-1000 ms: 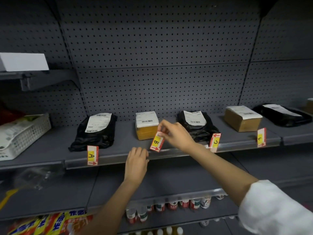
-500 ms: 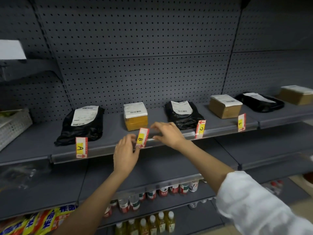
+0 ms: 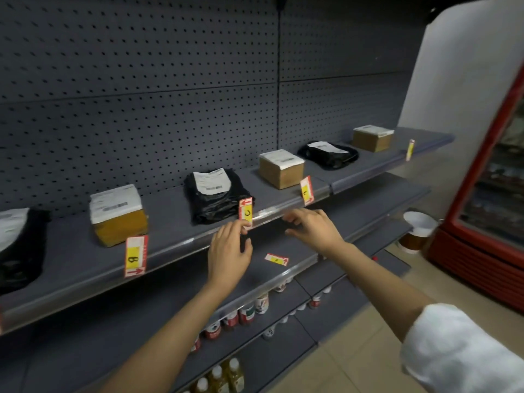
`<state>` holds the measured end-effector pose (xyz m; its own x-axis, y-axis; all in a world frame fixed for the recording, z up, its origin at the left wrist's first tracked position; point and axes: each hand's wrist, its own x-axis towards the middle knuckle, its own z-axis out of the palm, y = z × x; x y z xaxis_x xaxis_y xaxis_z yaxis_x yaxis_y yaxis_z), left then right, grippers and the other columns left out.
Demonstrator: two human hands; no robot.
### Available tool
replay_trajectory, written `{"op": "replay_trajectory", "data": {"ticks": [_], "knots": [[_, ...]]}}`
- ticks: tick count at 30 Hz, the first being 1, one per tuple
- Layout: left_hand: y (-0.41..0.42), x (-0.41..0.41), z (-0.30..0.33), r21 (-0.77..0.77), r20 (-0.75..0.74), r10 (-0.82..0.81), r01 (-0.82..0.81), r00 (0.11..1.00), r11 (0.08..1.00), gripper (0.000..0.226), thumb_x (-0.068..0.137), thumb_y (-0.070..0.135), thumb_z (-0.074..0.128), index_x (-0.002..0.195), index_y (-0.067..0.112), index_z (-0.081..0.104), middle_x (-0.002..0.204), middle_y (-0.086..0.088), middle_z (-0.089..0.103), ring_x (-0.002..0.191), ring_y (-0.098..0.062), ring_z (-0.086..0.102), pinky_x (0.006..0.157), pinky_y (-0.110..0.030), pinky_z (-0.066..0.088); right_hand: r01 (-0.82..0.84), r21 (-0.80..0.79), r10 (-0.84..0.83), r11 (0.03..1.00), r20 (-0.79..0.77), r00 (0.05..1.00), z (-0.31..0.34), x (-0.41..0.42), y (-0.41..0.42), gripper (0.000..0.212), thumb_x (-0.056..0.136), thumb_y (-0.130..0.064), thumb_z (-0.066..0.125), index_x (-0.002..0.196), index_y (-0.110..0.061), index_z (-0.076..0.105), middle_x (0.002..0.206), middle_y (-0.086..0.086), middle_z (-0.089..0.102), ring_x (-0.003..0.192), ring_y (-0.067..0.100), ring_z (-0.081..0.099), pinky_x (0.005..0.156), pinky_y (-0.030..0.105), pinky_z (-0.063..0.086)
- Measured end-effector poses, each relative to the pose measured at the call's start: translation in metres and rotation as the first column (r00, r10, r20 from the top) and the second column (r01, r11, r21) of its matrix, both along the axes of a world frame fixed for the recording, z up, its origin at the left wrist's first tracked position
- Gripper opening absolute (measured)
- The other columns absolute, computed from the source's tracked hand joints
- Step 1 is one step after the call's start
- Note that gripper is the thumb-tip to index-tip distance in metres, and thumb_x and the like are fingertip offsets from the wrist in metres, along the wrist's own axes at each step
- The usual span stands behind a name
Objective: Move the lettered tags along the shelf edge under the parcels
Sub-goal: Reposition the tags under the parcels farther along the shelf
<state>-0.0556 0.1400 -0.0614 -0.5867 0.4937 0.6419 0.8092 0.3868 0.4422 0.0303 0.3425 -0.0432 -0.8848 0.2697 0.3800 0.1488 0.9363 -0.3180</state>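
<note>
Red-and-yellow lettered tags sit on the grey shelf edge. Tag B hangs under the yellow box. Tag C stands in front of the black bag parcel; my left hand touches its lower end with thumb and finger. My right hand hovers just right of it at the edge, fingers curled, holding nothing. Tag E is below the brown box. A loose tag lies flat on the lower shelf. Another tag is far right.
More parcels follow to the right: a black bag and a brown box. A black bag lies at far left. Bottles fill the lower shelves. A red fridge and a white bucket stand right.
The view has swung right along the shelf. Both hands left tag B, which now hangs under the yellow box, and moved to tag C; my left hand now touches it.
</note>
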Motion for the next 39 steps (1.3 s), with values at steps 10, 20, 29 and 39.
{"op": "replay_trajectory", "data": {"ticks": [10, 20, 29, 39], "knots": [[0.115, 0.005, 0.004, -0.048, -0.016, -0.053, 0.052, 0.998, 0.997, 0.030, 0.075, 0.006, 0.065, 0.098, 0.022, 0.054, 0.089, 0.002, 0.061, 0.085, -0.020, 0.055, 0.074, -0.036, 0.046, 0.056, 0.020, -0.056, 0.998, 0.029, 0.998, 0.016, 0.011, 0.110, 0.031, 0.084, -0.030, 0.063, 0.113, -0.025, 0.054, 0.114, -0.003, 0.063, 0.109, 0.017, 0.057, 0.090, 0.031, 0.033], [0.202, -0.008, 0.021, -0.072, -0.091, 0.109, -0.116, 0.990, 0.991, 0.030, 0.076, 0.010, 0.067, 0.098, 0.024, 0.052, 0.093, 0.002, 0.060, 0.087, -0.018, 0.055, 0.074, -0.033, 0.043, -0.101, 0.094, 0.086, 0.990, 0.153, 0.984, 0.044, -0.076, 0.170, 0.040, 0.087, -0.023, 0.055, 0.125, -0.015, 0.047, 0.134, 0.010, 0.051, 0.118, 0.030, 0.051, 0.095, 0.040, 0.035], [0.280, -0.006, 0.034, -0.153, -0.148, 0.122, -0.144, 0.981, 0.978, 0.028, 0.072, 0.011, 0.070, 0.092, 0.020, 0.054, 0.088, -0.001, 0.060, 0.084, -0.023, 0.054, 0.071, -0.035, 0.041, -0.150, -0.013, 0.149, 0.989, -0.092, 0.985, 0.054, -0.052, 0.240, 0.016, 0.093, -0.027, 0.051, 0.100, -0.018, 0.063, 0.105, 0.004, 0.070, 0.097, 0.026, 0.063, 0.090, 0.035, 0.037], [0.425, -0.001, 0.012, -0.336, -0.221, -0.045, -0.033, 0.974, 0.941, 0.036, 0.073, 0.020, 0.071, 0.105, 0.021, 0.054, 0.099, -0.002, 0.057, 0.094, -0.023, 0.052, 0.081, -0.035, 0.043, 0.086, 0.012, -0.084, 0.996, -0.122, 0.989, 0.067, 0.008, 0.379, 0.015, 0.093, -0.026, 0.053, 0.096, -0.016, 0.063, 0.098, 0.005, 0.072, 0.088, 0.026, 0.065, 0.080, 0.037, 0.042]]}}
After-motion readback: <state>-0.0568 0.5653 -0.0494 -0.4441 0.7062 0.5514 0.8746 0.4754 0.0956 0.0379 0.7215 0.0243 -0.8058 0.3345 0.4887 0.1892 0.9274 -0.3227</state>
